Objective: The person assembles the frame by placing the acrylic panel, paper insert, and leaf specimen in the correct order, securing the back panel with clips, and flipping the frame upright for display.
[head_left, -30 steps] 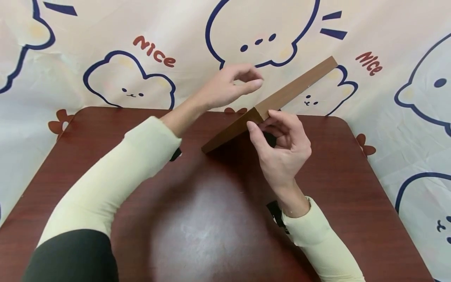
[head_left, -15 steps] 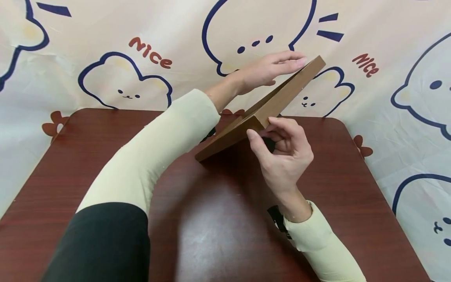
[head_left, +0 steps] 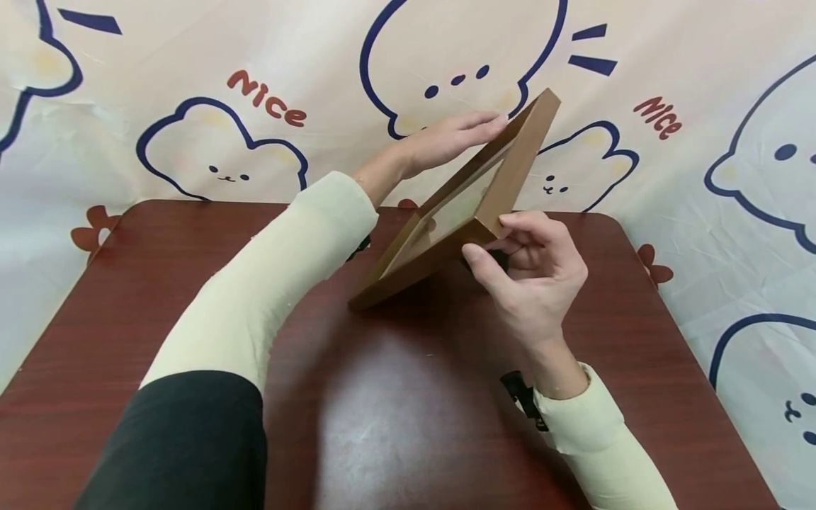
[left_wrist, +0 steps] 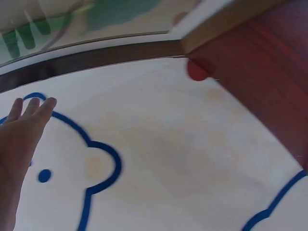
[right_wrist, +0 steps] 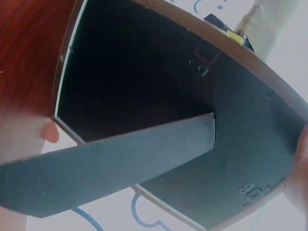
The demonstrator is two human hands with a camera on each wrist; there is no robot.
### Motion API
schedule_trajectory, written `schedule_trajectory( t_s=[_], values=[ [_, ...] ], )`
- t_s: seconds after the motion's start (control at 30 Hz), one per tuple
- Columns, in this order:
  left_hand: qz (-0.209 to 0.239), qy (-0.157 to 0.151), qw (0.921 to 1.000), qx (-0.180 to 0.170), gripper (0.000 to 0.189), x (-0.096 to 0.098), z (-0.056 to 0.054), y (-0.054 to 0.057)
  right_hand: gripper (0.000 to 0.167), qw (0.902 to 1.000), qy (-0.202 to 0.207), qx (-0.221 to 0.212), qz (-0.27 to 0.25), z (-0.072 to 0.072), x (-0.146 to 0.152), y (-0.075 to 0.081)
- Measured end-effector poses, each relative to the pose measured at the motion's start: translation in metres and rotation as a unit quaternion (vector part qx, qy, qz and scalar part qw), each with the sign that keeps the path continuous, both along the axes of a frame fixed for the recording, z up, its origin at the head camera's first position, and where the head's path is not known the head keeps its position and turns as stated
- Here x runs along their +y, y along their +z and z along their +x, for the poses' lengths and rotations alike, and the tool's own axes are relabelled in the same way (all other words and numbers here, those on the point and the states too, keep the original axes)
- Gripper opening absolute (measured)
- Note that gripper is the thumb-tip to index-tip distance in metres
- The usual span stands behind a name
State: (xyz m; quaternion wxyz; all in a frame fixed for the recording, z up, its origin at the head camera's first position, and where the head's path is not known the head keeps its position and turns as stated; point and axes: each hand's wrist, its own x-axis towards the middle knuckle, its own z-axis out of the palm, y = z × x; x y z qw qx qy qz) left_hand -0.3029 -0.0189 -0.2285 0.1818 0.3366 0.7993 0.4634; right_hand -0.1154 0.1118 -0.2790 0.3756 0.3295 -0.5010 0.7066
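Note:
A brown wooden picture frame (head_left: 525, 152) is tilted over the table, one lower corner low near the tabletop. My right hand (head_left: 535, 273) pinches its near right corner between thumb and fingers. At the far edge, my left hand (head_left: 449, 140) has straight fingers, with the fingertips overlapping the rim in the head view. The left wrist view shows the glazed front (left_wrist: 120, 19) with green shapes, and the left hand (left_wrist: 24, 134) beside the border. In the right wrist view appear the dark backing (right_wrist: 139, 62) and a swung-out stand leg (right_wrist: 110, 161); a right finger (right_wrist: 296, 168) overlaps the edge.
A dark red-brown table (head_left: 389, 397) with rounded far corners lies below. Behind it hangs a pale cloth backdrop (head_left: 344, 64) with cartoon outlines and red lettering. A black strap (head_left: 524, 400) sits at the right wrist.
My left hand has come from the left to the frame's far edge. The picture frame has turned so its glazed front now shows, and its top corner has moved left. The right hand keeps its grip.

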Motion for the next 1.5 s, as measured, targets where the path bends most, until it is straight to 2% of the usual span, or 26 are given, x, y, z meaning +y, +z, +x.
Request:
schedule_trajectory(
  t_s=[0.07, 0.17, 0.27, 0.43, 0.6, 0.9, 1.17, 1.3, 1.5],
  values=[
    [-0.013, 0.000, 0.9998, -0.014, 0.066, -0.004, -0.002, -0.006, 0.044, 0.9999, 0.010, -0.001, 0.001, 0.000, 0.003, 0.000],
    [-0.007, 0.010, 0.9991, -0.041, 0.065, -0.008, -0.004, -0.012, 0.045, 0.9998, 0.016, -0.005, 0.006, 0.000, 0.008, 0.000],
    [0.015, 0.033, 0.9975, -0.062, 0.066, -0.011, -0.005, -0.016, 0.048, 0.9999, 0.010, -0.007, 0.009, 0.001, 0.011, 0.001],
    [0.058, 0.057, 0.9942, -0.070, 0.064, -0.017, -0.003, -0.023, 0.051, 0.9999, 0.007, -0.005, 0.009, -0.001, 0.015, 0.001],
    [0.092, 0.084, 0.9907, -0.055, 0.058, -0.029, -0.002, -0.030, 0.053, 0.9997, 0.003, -0.013, 0.019, -0.003, 0.020, 0.000],
    [0.082, 0.131, 0.9879, -0.012, 0.052, -0.046, 0.002, -0.036, 0.057, 0.9991, -0.019, -0.036, 0.009, -0.009, 0.031, -0.004],
    [0.076, 0.184, 0.9796, 0.027, 0.048, -0.065, 0.009, -0.037, 0.049, 0.9979, 0.024, -0.037, -0.048, -0.023, 0.036, -0.002],
    [0.080, 0.196, 0.9768, 0.036, 0.045, -0.076, 0.013, -0.038, 0.038, 0.9971, 0.031, -0.046, -0.052, -0.027, 0.039, -0.002],
    [0.046, 0.213, 0.9753, 0.035, 0.048, -0.094, 0.021, -0.037, 0.033, 0.9949, 0.049, -0.066, -0.058, -0.030, 0.043, -0.004]
  ],
)
